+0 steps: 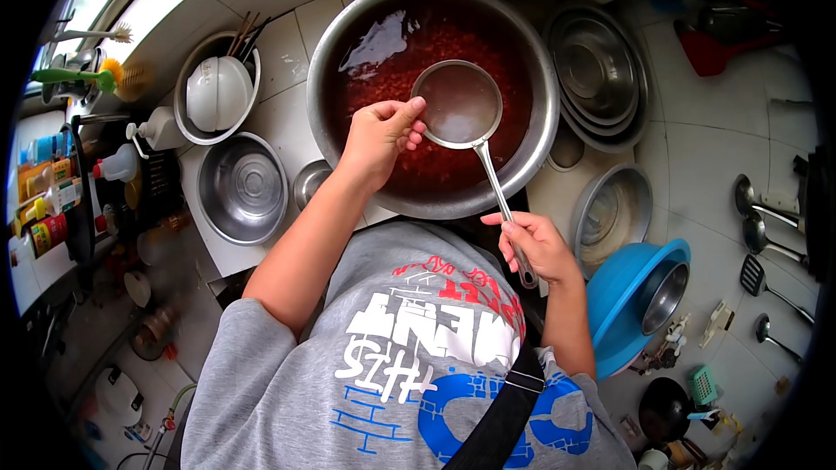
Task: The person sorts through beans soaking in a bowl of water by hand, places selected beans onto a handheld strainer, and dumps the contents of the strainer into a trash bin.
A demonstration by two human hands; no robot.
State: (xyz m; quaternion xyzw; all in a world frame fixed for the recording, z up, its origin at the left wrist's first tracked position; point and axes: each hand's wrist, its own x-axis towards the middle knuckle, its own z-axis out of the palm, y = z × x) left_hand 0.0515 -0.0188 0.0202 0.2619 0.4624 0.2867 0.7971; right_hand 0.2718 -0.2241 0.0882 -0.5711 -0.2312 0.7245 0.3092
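A large metal basin (pixel 540 96) holds reddish liquid with many small red pieces in it (pixel 383 83). Over it is a round fine-mesh strainer (pixel 457 100) with a long metal handle. My right hand (pixel 533 246) is wrapped around the lower handle, near the basin's front edge. At the strainer's left rim is my left hand (pixel 383 141), its thumb and fingers pinched together. Whether they grip the rim or some small bit cannot be made out. The mesh looks cloudy, with no large pieces on it.
Left of the basin stand a metal bowl (pixel 218 200) and another with white bowls (pixel 213 91) and chopsticks. On the right are stacked metal bowls (pixel 601 70), a metal basin (pixel 631 200) and a blue basin (pixel 623 296). Several utensils (pixel 766 283) hang farther right.
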